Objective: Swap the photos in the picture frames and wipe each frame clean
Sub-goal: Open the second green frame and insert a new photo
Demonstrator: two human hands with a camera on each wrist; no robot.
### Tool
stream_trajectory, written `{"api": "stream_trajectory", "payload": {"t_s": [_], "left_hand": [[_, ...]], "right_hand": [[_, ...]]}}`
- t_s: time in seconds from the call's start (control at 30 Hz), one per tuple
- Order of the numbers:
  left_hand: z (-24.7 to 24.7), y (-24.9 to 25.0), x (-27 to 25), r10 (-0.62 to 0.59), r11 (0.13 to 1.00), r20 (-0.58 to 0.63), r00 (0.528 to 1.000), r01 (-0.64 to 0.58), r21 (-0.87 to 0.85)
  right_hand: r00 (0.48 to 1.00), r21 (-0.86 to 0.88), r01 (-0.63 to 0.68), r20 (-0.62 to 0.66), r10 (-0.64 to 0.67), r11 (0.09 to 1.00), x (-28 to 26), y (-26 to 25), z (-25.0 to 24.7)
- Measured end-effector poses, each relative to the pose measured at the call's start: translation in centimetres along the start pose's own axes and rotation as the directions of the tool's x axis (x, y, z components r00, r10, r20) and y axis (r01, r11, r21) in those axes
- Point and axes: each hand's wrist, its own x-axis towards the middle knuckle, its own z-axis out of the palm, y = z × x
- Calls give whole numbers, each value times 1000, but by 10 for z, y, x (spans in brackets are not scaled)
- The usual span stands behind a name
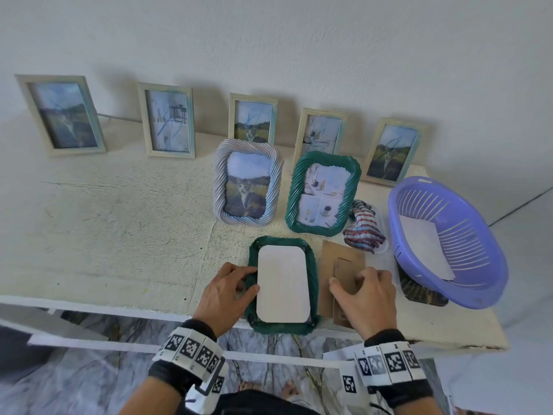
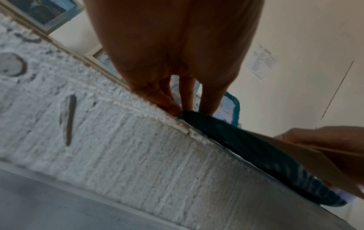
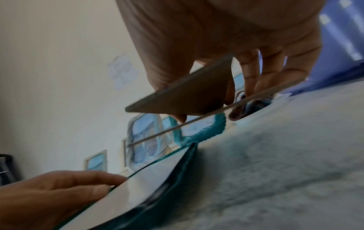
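The face-down green frame [image 1: 282, 284] lies at the desk's [image 1: 119, 235] near edge, its lower rim overhanging the edge slightly. A white photo back [image 1: 282, 283] sits in its opening, blank side up. The left hand [image 1: 224, 298] rests on the frame's left rim, fingers curled against it and thumb at the photo's edge. Just right of the frame, the right hand [image 1: 366, 298] grips the brown backing board [image 1: 341, 265], its stand flap lifted off the board in the right wrist view.

Open desk stretches wide to the left of the frame. To the right it is crowded: a checked cloth [image 1: 363, 229] in a clear tray, then a purple basket [image 1: 449, 244] holding a sheet of paper, near the desk's right end.

Behind stand a lilac rope-pattern frame [image 1: 248, 184] with a cat photo and a second green frame [image 1: 323, 193] with a four-part collage. Five pale wooden frames [image 1: 169, 121] lean along the wall [image 1: 299, 40].
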Motion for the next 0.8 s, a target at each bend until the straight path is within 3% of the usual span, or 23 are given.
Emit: {"api": "stream_trajectory", "payload": {"t_s": [0.27, 0.8], "left_hand": [[1, 0, 0, 18, 1000, -11, 1000, -18, 0], [2, -2, 0, 65, 998, -21, 998, -64, 16]], "right_hand": [[963, -117, 256, 116, -243, 960, -21, -54, 29], [954, -143, 275, 161, -252, 951, -20, -70, 53]]}}
